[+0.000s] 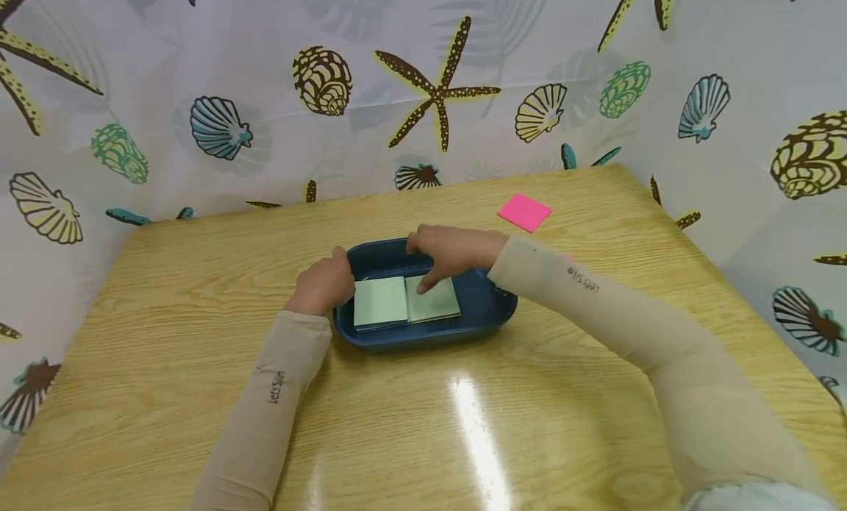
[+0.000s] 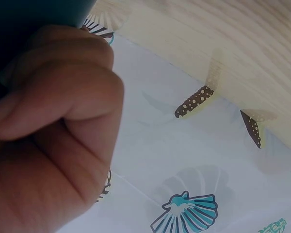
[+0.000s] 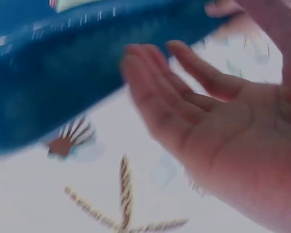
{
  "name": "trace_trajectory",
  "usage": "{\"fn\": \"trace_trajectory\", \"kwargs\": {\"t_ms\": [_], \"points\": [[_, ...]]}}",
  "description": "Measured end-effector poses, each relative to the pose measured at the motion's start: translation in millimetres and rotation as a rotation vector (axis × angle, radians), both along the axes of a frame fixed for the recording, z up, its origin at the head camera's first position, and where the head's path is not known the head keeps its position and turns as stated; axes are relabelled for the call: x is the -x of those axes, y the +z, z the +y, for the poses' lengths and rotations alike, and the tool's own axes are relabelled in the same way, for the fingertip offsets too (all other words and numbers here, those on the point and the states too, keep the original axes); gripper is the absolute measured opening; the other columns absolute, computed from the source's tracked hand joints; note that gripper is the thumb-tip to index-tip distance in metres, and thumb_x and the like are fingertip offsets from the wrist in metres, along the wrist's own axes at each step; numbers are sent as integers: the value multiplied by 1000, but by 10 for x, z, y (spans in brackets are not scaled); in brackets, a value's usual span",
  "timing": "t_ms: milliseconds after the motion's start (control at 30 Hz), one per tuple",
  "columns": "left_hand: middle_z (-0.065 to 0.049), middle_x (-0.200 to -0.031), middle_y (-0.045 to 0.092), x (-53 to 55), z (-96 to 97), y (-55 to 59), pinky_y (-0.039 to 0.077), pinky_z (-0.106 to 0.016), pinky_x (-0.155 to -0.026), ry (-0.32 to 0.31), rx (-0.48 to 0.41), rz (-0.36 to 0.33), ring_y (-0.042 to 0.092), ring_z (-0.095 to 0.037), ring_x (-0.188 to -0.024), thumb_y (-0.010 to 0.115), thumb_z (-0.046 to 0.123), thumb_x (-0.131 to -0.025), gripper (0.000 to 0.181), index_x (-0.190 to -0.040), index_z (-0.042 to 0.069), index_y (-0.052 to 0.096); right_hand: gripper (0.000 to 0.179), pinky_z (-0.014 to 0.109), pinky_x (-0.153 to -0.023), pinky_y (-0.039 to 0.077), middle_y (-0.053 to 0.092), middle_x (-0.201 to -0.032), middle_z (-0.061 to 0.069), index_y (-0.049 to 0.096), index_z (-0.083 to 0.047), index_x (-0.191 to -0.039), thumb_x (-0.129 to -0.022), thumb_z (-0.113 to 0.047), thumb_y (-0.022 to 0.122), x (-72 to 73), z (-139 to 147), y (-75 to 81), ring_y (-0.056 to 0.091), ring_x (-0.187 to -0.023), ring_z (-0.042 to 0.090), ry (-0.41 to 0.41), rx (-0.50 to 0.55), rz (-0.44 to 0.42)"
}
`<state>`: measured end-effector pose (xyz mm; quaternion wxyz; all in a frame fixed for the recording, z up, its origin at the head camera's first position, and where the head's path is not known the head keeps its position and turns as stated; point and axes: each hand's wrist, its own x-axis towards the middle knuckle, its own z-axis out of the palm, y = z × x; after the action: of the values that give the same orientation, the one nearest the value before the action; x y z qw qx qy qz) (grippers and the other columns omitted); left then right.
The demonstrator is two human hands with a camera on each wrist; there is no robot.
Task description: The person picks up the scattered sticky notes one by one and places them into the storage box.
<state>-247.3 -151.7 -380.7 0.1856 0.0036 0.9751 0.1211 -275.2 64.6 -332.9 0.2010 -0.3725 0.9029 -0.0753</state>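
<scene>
A blue oblong plastic tub [image 1: 481,309] stands on the wooden table. Inside it lie two pale green stacks of square paper, a left stack [image 1: 380,302] and a right stack [image 1: 438,302], side by side. My left hand [image 1: 323,283] grips the tub's left end, its fingers curled at the rim; the left wrist view shows that hand [image 2: 63,107] against the dark wall. Over the tub's far side reaches my right hand [image 1: 456,250], thumb above the right stack and fingers near the far rim. In the right wrist view this hand [image 3: 203,116] has extended fingers beside the tub's outer wall.
A pink square of paper [image 1: 525,212] lies on the table [image 1: 198,290] behind the right forearm. A bit of another pink thing [image 1: 566,257] peeks out from behind the sleeve. A shell-and-starfish patterned cloth [image 1: 265,55] hangs along the back and sides.
</scene>
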Motion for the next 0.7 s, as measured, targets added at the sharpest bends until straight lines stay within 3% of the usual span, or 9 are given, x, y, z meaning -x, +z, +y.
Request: {"fn": "trace_trajectory", "kwargs": {"t_ms": [133, 267, 433, 567, 700], "points": [[-27, -117, 60, 4, -1, -5, 45, -52, -89, 1, -5, 1, 60, -32, -92, 39, 12, -100, 57, -148, -7, 16, 42, 43, -90, 45, 57, -113, 23, 58, 7, -120, -90, -21, 69, 234, 312, 111, 56, -102, 35, -106, 220, 84], [-27, -118, 59, 2, -7, -1, 46, -52, -87, 0, -2, 7, 60, -32, -91, 39, 12, -100, 56, -147, -8, 17, 32, 46, -89, 45, 59, -109, 25, 59, 10, -114, -94, -14, 63, 545, 748, 45, 56, -99, 37, -313, 293, 172], [-28, -117, 60, 0, -11, 3, 48, -50, -84, 1, 6, 14, 60, -32, -89, 39, 12, -100, 55, -147, -8, 18, 40, 51, -97, 39, 53, -121, 32, 52, 15, -121, -95, -15, 59, 868, 1260, -206, 49, -114, 43, -489, 233, 155], [-27, -116, 60, 0, -15, 3, 48, -50, -85, 2, 6, 13, 60, -32, -89, 39, 12, -100, 55, -146, -8, 19, 56, 53, -103, 34, 44, -134, 34, 45, 16, -131, -93, -21, 62, 1027, 1485, -404, 40, -125, 46, -529, 128, 69], [-27, -117, 60, 1, 6, 1, 46, -51, -87, 8, 6, 1, 59, -32, -90, 39, 12, -100, 54, -146, -8, 20, 73, 53, -106, 30, 37, -140, 34, 35, 14, -139, -90, -30, 66, 1093, 1620, -583, 33, -130, 46, -540, 54, 23]]}}
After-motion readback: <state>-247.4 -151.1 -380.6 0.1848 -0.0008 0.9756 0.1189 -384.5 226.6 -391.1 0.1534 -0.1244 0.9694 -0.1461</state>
